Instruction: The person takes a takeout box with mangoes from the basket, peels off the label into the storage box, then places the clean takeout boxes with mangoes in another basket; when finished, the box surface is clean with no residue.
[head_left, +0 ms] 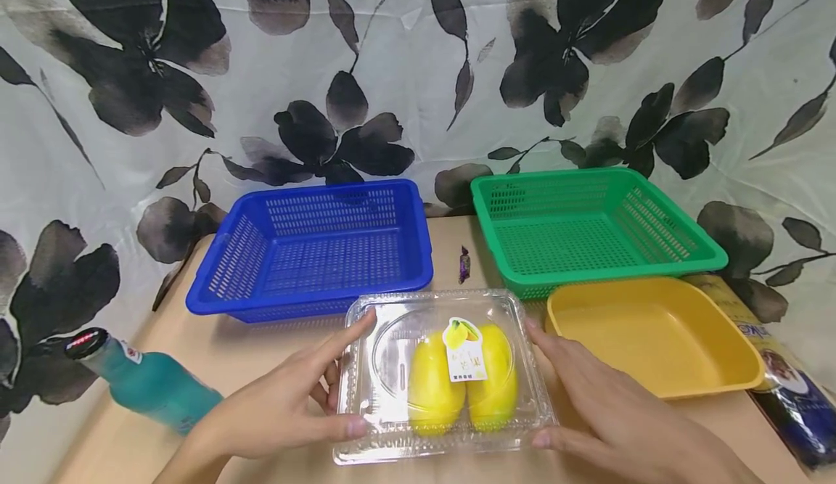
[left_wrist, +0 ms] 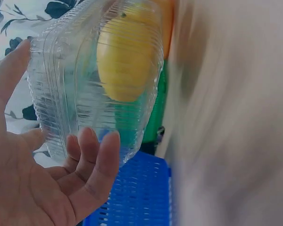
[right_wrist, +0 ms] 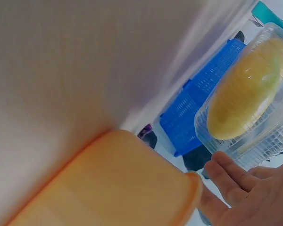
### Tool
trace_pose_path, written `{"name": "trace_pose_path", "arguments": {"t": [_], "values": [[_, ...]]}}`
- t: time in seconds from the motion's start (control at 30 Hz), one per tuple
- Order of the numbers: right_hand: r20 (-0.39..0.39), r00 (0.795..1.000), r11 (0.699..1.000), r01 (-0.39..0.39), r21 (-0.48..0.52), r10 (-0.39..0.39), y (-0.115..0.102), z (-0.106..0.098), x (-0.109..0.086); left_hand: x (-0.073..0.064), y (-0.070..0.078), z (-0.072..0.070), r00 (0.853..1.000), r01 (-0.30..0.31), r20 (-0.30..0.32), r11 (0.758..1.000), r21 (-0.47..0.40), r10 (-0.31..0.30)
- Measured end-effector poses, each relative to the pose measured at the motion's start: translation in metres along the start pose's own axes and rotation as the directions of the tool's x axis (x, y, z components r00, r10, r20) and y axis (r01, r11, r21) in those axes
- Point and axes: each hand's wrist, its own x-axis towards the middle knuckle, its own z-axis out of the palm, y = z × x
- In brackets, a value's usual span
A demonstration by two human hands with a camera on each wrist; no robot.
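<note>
A clear plastic clamshell box [head_left: 382,397] is held level between both hands at the near middle of the table in the head view. Inside lie two yellow mangoes [head_left: 436,390] side by side, and a white label [head_left: 466,361] with a fruit picture is stuck on the lid. My left hand [head_left: 274,404] grips the box's left side, thumb on the near rim and index finger along the far part. On the opposite side, my right hand [head_left: 607,411] holds the edge with thumb and fingers. The left wrist view shows curled fingertips [left_wrist: 111,146] against the ribbed wall, with the box raised off the tabletop.
Behind the box stand a blue basket [head_left: 333,299] and a green basket [head_left: 610,275], with a small purple-wrapped candy [head_left: 464,265] between them. A yellow tray [head_left: 646,331] and a blue-and-gold packet [head_left: 780,379] are at right. A teal bottle [head_left: 157,382] lies at left.
</note>
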Motion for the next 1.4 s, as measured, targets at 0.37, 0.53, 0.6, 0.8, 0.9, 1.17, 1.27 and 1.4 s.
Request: {"name": "trace_pose_path", "arguments": {"t": [0.37, 0.53, 0.6, 0.8, 0.9, 1.17, 1.27, 1.4], "values": [[-0.019, 1.0, 1.0, -0.015, -0.013, 0.015, 0.005, 0.011, 0.005, 0.003, -0.015, 0.009, 0.999, 0.036, -0.014, 0.999, 0.007, -0.036], [-0.021, 1.0, 0.999, -0.002, -0.042, 0.001, 0.006, 0.014, 0.007, 0.006, -0.021, 0.01, 0.999, 0.033, -0.005, 0.999, 0.018, -0.033], [-0.023, 1.0, 0.998, 0.012, -0.054, -0.013, 0.006, 0.015, 0.007, 0.008, -0.023, 0.011, 1.0, 0.031, 0.001, 0.999, 0.038, -0.031], [-0.026, 0.998, 0.99, 0.057, -0.126, -0.06, 0.007, 0.017, 0.012, 0.011, -0.029, 0.009, 0.998, 0.055, 0.009, 0.988, 0.147, -0.057], [-0.025, 0.995, 0.983, 0.089, -0.159, -0.094, 0.007, 0.016, 0.013, 0.01, -0.028, 0.005, 0.995, 0.101, 0.007, 0.973, 0.21, -0.104], [-0.04, 0.986, 0.974, 0.153, -0.168, -0.162, 0.002, -0.01, 0.021, 0.008, -0.011, 0.003, 0.99, 0.064, -0.139, 0.902, 0.428, -0.005], [-0.06, 0.981, 0.972, 0.171, -0.163, -0.183, -0.003, -0.016, 0.029, 0.013, -0.01, 0.007, 0.99, -0.015, -0.117, 0.897, 0.442, 0.074], [-0.072, 0.968, 0.958, 0.227, -0.177, -0.242, -0.011, -0.018, 0.041, 0.02, -0.013, 0.011, 0.993, -0.06, -0.064, 0.894, 0.443, 0.099]]}}
